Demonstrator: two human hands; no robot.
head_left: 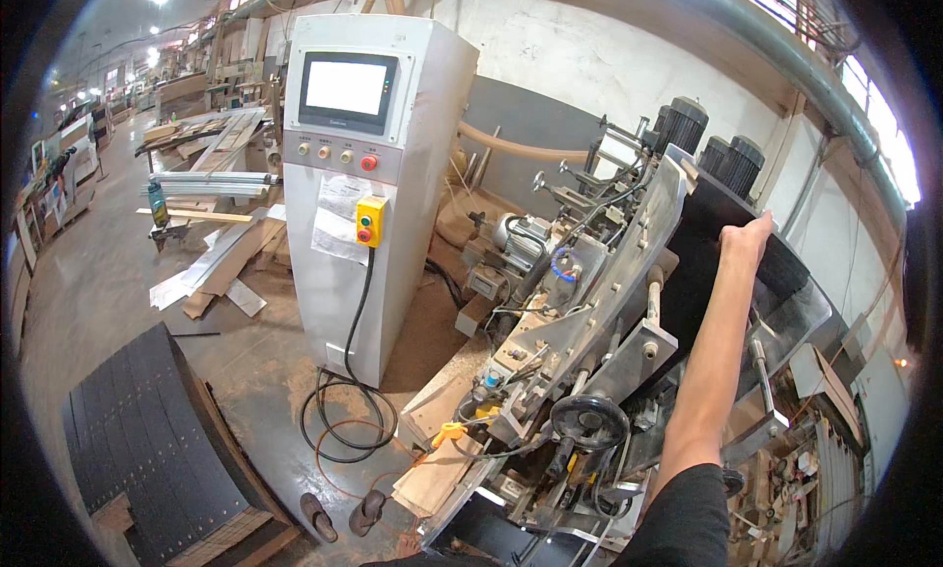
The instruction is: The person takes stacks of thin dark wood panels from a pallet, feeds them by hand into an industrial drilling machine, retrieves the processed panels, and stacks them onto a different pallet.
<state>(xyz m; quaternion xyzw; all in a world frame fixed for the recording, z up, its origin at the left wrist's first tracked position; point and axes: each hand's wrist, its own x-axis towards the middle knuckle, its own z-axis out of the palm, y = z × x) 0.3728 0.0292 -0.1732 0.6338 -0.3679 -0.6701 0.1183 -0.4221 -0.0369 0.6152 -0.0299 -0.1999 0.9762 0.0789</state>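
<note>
My right arm reaches up across the right side of a woodworking machine (589,321). At its end my right hand (747,239) is closed over the upper edge of a large black panel (709,225), which lies slanted along the machine. The fingertips are partly hidden behind that edge. Black motors (683,123) stand just beyond the hand. Lower down, below and left of my forearm, is a black handwheel (589,423). An orange clamp-like piece (449,432) lies near the machine's front left. My left hand does not show.
A tall grey control cabinet (375,189) with a lit screen stands left of the machine, its black cable (339,439) looped on the floor. Stacked black boards (138,425) fill the lower left. Sandals (367,513) lie on the floor. Loose boards (226,257) are scattered behind.
</note>
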